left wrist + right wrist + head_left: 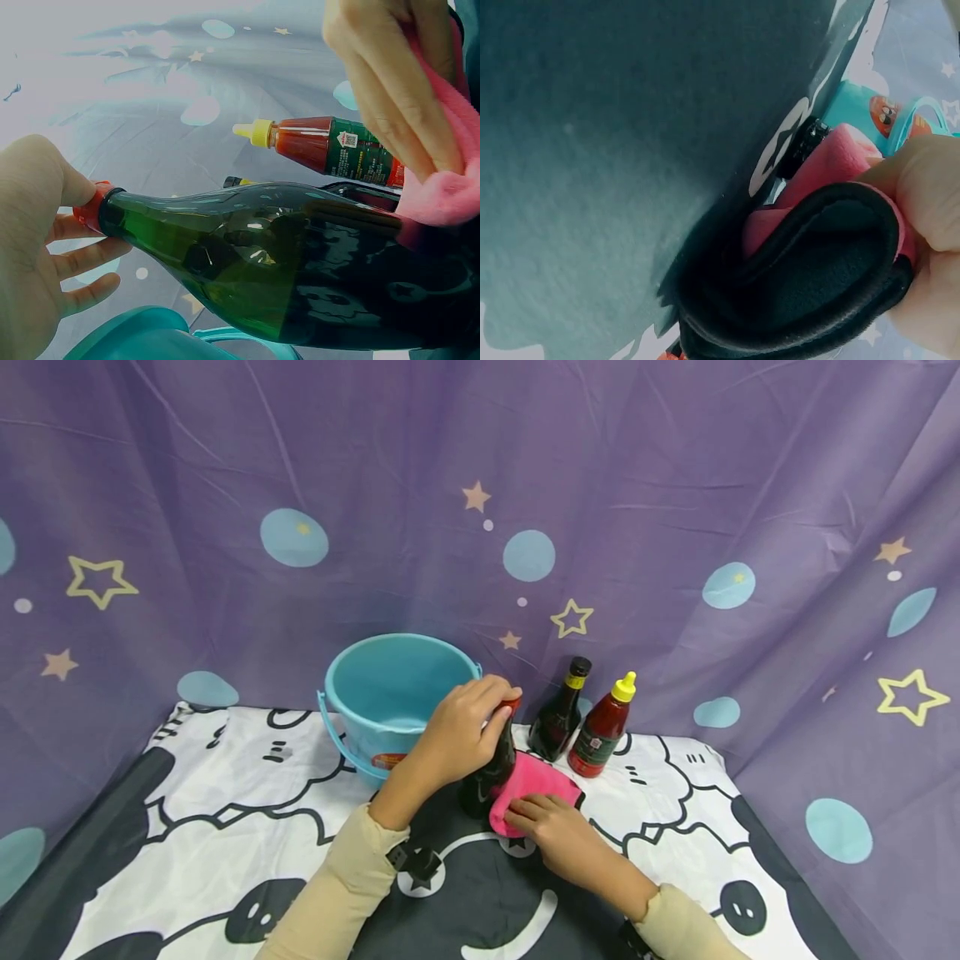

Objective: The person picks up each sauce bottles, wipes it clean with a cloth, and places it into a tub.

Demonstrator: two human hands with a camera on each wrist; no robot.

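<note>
Green bottle: stands on the printed cloth cover (225, 827) near the middle, just right of the blue bucket (347, 727) and nearer the person; the green bottle (491, 777) has dark glass, greener toward the neck.
Bottle's long axis: runs up from the base to the red cap (512, 702), neck uppermost. In the head view it slants to the upper right, much like the two bottles behind; I cannot fairly tell a slight tilt from the camera's angle.
Left hand: the left hand (467, 727) grips the top of the bottle, thumb and forefinger narrow about the cap, the other fingers reaching past the neck.
Right hand: the right hand (553, 833) holds the pink cloth (540, 777), fingers bent over it, against the low right side of the bottle.
Pink cloth: folded, spreading from the bottle's lower body toward the right and back; the right wrist view shows its black edging and dark inner face (825, 262).
Rear bottles: a dark bottle (557, 718) with a black cap and a red sauce bottle (600, 735) stand side by side beyond the cloth, caps up, the sauce bottle's yellow nozzle (625, 686) topmost.
Backdrop: a purple curtain (405, 460) with stars and blue spots.
</note>
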